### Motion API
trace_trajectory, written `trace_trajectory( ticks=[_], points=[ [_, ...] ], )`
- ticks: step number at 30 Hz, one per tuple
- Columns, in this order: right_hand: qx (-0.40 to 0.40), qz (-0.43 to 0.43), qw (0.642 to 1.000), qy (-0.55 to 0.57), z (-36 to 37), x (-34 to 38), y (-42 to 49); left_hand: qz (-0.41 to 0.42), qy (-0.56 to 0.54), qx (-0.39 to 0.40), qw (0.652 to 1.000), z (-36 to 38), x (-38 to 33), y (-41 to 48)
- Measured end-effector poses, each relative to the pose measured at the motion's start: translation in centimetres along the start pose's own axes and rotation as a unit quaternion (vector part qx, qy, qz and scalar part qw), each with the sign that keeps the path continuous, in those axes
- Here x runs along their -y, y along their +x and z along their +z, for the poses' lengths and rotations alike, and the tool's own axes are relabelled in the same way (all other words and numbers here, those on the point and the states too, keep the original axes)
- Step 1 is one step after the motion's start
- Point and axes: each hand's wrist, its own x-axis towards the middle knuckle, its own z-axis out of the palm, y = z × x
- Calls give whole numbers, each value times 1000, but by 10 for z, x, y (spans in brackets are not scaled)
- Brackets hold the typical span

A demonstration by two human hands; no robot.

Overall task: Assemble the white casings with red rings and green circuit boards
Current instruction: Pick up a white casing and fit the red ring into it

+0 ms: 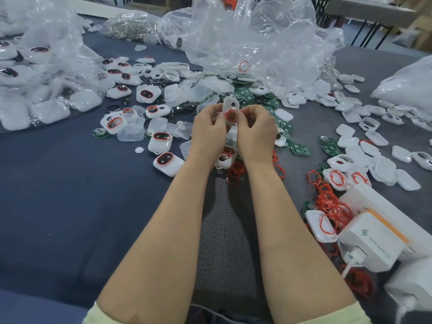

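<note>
Head view: both hands are up over the dark blue table mat [70, 206], close together, almost touching. My left hand [208, 129] has its fingers curled on the white plastic casing [228, 104], thumb on the near face. My right hand [256, 130] pinches the thin red rubber ring [227, 115] against the casing's lower opening. Ring looks partly seated; can't tell how far, fingers cover the rim. Casing stands on end: long axis runs up and away from me, oval cut-out on top clear of the fingers, ring end down between my fingertips. So the work sits dead centre, neither hand nearer. Likely step: press the ring round the opening till it beds in, then fit a board. The green circuit boards [244, 92] lie heaped on the mat just beyond the hands and off to the right, so the right hand is closer for that pick while the left holds the casing. Loose red rings [327, 199] lie near right, beside the white charger block [371, 239]. Ringed white casings [160, 142] lie left of my left wrist. Risk: ring twists or pops out of its seat when I release.
</note>
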Motion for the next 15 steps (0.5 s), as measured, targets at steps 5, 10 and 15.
trace_trajectory(
  ticks=[5,10,15],
  points=[
    [-2,-4,1000,-14,0,-1,0,0,14,-2,1000,-1,-1,0],
    [-7,6,1000,-13,1,-2,1,6,28,-2,1000,0,-3,-2],
    [-10,5,1000,-28,1,-2,1,22,35,0,999,0,-4,-4]
  ],
)
